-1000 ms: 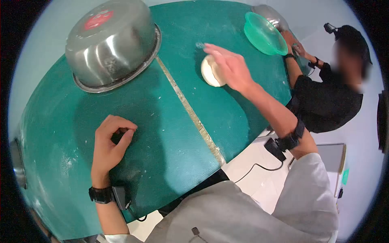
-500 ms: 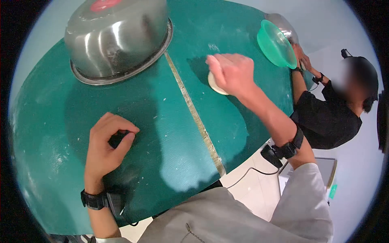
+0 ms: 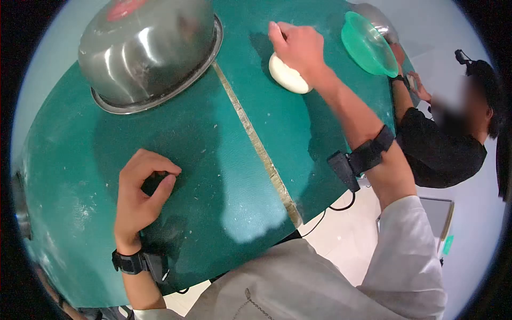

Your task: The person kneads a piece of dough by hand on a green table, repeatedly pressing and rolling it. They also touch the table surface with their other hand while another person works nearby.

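Observation:
A smooth pale lump of dough (image 3: pixel 288 74) lies on the green tabletop (image 3: pixel 202 208). The heel of my right hand (image 3: pixel 298 49) bears on its far side, and the fingers curl into a loose fist beyond it. The dough's near side bulges out below the palm. My left hand (image 3: pixel 143 189) rests on the near left of the table, its fingers curled round and the thumb tip close to the index fingertip. Nothing shows inside that ring.
A large upturned steel bowl (image 3: pixel 144 58) stands at the far left. A measuring strip (image 3: pixel 250 133) crosses the table. Toward the far right sits a green plastic bowl (image 3: pixel 368 45) before another metal bowl. A co-worker in black (image 3: pixel 442 152) works at the right edge.
My right hand has pushed away from me across the dough, and more of the dough shows. My left hand keeps its curled shape. The view has shifted slightly.

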`<state>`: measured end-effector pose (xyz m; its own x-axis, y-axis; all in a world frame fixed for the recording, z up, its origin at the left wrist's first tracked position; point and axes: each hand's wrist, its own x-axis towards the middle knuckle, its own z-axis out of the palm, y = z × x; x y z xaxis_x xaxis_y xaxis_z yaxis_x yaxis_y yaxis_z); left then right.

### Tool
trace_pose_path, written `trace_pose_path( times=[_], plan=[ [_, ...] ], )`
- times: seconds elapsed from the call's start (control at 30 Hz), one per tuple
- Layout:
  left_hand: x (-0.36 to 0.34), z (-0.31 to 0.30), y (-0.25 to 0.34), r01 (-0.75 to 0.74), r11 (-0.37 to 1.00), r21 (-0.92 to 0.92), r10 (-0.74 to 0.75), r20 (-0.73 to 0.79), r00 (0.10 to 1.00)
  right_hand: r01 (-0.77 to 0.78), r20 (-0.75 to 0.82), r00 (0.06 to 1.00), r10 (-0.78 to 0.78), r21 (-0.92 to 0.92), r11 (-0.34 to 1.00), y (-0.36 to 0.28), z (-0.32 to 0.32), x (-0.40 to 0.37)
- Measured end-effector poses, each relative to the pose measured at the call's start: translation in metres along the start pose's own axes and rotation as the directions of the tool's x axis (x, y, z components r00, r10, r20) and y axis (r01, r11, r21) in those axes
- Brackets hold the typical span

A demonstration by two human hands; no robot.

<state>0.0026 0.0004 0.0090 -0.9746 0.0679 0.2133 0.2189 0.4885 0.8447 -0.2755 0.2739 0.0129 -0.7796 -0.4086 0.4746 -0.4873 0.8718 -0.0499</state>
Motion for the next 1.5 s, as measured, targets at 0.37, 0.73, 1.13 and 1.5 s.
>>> trace_pose_path(
  times=[0.37, 0.73, 1.13, 1.5],
  plan=[
    [-0.004, -0.001, -0.003, -0.029, 1.0, 0.009, 0.03, -0.006, 1.0, -0.503, 0.583, 0.808, -0.087, 0.759, 0.413, 0.029, -0.036, -0.058],
    [-0.003, -0.002, -0.005, -0.059, 0.998, 0.013, 0.059, -0.009, 0.998, 0.088, 0.193, 0.976, -0.097, 0.053, 0.995, -0.013, -0.04, -0.04],
    [0.002, 0.001, -0.002, -0.028, 0.999, 0.017, 0.028, 0.018, 0.999, -0.209, -0.184, 0.953, 0.241, 0.176, 0.962, 0.018, 0.018, -0.005],
    [-0.005, -0.001, -0.009, 0.031, 0.999, -0.027, -0.031, -0.003, 1.0, -0.052, 0.143, 0.987, -0.069, 0.701, 0.711, 0.021, -0.013, -0.049]
  ],
)
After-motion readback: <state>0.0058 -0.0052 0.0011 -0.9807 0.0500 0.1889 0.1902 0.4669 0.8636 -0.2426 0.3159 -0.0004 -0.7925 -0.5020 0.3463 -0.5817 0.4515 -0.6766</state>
